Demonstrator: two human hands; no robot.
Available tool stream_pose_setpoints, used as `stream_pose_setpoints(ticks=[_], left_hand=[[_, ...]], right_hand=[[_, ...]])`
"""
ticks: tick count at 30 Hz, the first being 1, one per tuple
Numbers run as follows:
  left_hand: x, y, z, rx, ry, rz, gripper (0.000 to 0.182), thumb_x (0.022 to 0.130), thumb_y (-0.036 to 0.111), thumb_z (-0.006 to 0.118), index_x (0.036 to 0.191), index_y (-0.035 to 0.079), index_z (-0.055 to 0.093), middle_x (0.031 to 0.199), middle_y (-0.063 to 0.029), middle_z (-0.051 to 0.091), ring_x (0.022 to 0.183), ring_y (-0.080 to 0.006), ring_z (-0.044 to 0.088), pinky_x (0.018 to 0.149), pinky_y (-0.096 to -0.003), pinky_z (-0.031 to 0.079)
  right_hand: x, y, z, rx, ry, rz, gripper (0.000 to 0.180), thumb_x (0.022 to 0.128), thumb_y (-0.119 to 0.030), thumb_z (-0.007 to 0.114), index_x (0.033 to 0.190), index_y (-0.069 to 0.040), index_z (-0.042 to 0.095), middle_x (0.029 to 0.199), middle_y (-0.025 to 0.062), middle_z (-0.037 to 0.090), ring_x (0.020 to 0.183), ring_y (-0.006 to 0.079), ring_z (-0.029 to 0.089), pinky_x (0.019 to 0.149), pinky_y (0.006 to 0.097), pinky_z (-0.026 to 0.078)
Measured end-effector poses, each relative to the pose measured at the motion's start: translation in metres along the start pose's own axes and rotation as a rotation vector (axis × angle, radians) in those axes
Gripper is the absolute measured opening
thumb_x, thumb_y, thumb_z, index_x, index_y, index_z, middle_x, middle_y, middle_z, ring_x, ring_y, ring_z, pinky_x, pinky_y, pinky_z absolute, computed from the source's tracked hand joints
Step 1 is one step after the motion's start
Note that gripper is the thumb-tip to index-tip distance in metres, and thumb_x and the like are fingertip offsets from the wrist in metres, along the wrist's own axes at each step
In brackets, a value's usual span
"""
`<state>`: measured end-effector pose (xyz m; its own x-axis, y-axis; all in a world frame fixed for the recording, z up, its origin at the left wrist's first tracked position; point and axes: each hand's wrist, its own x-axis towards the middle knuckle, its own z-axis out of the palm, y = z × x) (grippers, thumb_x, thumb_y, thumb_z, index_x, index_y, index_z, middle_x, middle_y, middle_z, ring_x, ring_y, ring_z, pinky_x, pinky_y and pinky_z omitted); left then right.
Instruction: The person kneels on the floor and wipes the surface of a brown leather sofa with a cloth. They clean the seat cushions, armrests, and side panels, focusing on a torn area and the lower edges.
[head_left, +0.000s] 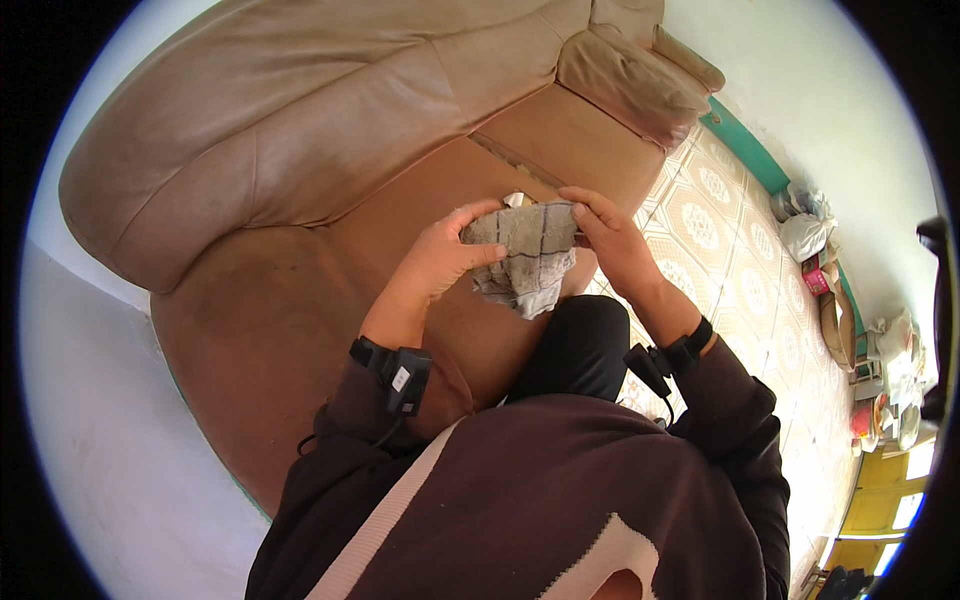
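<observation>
Between my two hands hangs a worn grey cloth (529, 251) with dark checked lines, bunched and folded at its lower end. My left hand (457, 247) grips its left side, thumb lying across the front. At the upper right corner my right hand (604, 225) pinches it between thumb and fingers. A small white piece (514, 199) shows behind the cloth's top edge; what it is I cannot tell. The cloth is held above the seat of a brown leather sofa (300, 300).
The sofa's padded backrest (337, 112) curves along the far side, ending in an armrest (630, 82). Patterned floor tiles (750, 232) lie to the right. Plastic bags (806, 225) and a pink box (814, 276) stand along the wall. My knee (581, 337) is just below the cloth.
</observation>
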<state>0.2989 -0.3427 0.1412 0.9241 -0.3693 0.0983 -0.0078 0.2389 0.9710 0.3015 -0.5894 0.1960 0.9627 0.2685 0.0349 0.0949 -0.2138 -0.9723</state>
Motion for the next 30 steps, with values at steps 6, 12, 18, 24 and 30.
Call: stream_pose_setpoints(ticks=[6,12,18,24,30], left_hand=[[0.000,0.019,0.000,0.999,0.604,0.559,0.028,0.072,0.009,0.075,0.099,0.003,0.067,0.128,-0.0132,0.055,0.115,-0.0309,0.055,0.092,-0.0371,0.046],[-0.005,0.023,-0.007,1.613,0.182,0.161,0.025,0.078,0.023,0.071,0.097,0.007,0.068,0.122,-0.0134,0.061,0.115,-0.0304,0.056,0.090,-0.0422,0.048],[0.005,-0.018,-0.022,1.418,0.262,-0.175,0.030,0.092,0.029,0.054,0.104,0.006,0.070,0.122,-0.0130,0.064,0.110,-0.0319,0.059,0.095,-0.0385,0.046],[0.031,-0.077,-0.012,1.588,0.349,-0.053,0.048,0.098,0.040,0.046,0.139,0.016,0.051,0.153,-0.0138,0.036,0.140,-0.0364,0.032,0.113,-0.0564,0.023],[0.048,-0.103,0.008,1.605,0.295,-0.427,0.067,0.097,0.062,0.033,0.153,0.026,0.027,0.162,-0.0089,0.011,0.147,-0.0411,0.004,0.112,-0.0689,0.003]], right_hand=[[-0.002,-0.022,0.008,0.028,-0.177,-0.168,0.036,0.104,-0.018,0.043,0.138,-0.006,0.048,0.129,0.0042,0.055,0.117,0.0156,0.053,0.100,0.0326,0.043],[-0.049,-0.036,-0.060,-0.074,-0.104,-0.109,0.035,0.103,-0.018,0.047,0.133,-0.001,0.053,0.132,0.0084,0.058,0.124,0.0193,0.053,0.099,0.0322,0.044],[-0.177,0.000,-0.188,-0.131,0.405,0.083,0.034,0.100,-0.017,0.050,0.130,0.000,0.054,0.128,0.0120,0.060,0.119,0.0220,0.058,0.095,0.0327,0.048],[-0.360,0.087,-0.290,-0.134,0.961,0.264,0.043,0.101,-0.026,0.051,0.136,-0.002,0.051,0.133,0.0121,0.058,0.125,0.0211,0.053,0.101,0.0358,0.042],[-0.442,0.184,-0.299,-0.704,0.890,0.451,0.047,0.102,-0.028,0.046,0.135,0.004,0.050,0.138,0.0189,0.053,0.131,0.0279,0.047,0.110,0.0362,0.034]])
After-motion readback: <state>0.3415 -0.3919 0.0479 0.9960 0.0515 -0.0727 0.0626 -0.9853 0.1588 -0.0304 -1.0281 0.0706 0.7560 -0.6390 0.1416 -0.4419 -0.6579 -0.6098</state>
